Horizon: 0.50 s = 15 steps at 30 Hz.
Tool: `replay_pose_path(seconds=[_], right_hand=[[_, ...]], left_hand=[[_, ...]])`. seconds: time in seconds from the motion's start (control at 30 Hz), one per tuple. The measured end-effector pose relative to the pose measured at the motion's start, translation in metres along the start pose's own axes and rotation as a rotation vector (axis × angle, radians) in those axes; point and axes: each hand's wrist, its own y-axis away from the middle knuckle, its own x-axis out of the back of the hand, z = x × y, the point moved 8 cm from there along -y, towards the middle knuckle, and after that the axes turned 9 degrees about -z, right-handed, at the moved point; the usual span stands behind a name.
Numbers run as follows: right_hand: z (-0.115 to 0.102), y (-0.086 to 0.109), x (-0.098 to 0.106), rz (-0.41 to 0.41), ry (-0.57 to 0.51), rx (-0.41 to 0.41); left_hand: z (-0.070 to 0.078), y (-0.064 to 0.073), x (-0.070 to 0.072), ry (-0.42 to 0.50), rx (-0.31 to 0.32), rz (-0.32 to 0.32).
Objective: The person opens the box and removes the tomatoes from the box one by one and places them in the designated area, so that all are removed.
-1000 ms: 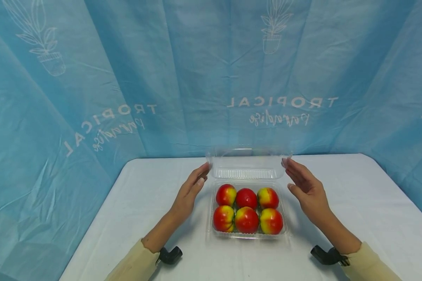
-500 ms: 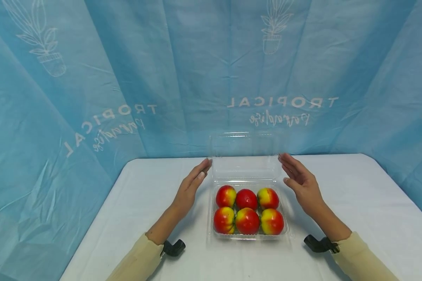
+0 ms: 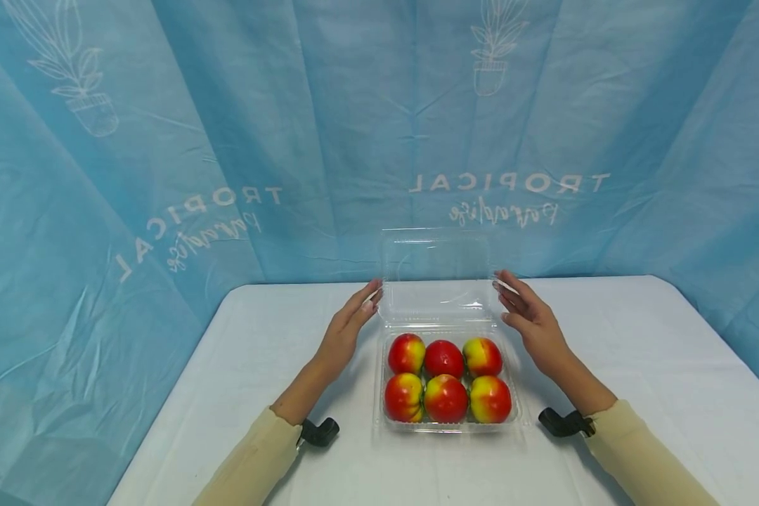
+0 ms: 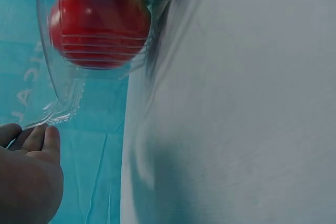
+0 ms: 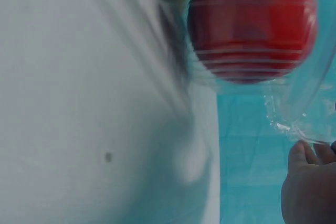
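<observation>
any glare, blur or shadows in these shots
Head view: fairly even light, faint reflections along the clear lid; left wrist view: dimmer, with a soft shadow on the white table and a small highlight on the red fruit; right wrist view: soft and blurry, a broad shadow across the table.

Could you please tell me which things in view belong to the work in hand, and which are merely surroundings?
In the work:
clear container
its raised lid
six fruits inside
left hand and right hand, at the lid's sides

Surroundings:
white-covered table
blue printed curtain
black wrist devices
</observation>
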Motion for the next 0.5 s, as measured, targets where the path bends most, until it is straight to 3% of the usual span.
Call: replay_pose_path(seconds=[0.23, 0.5], right_hand=[[0.014, -0.005, 0.001, -0.003, 0.037, -0.084], [0.034, -0.007, 0.001, -0.010, 0.110, -0.232]], left_hand=[[-0.009, -0.008, -0.003, 0.054, 0.046, -0.018], [-0.016, -0.006, -0.004, 0.064, 0.117, 0.000]])
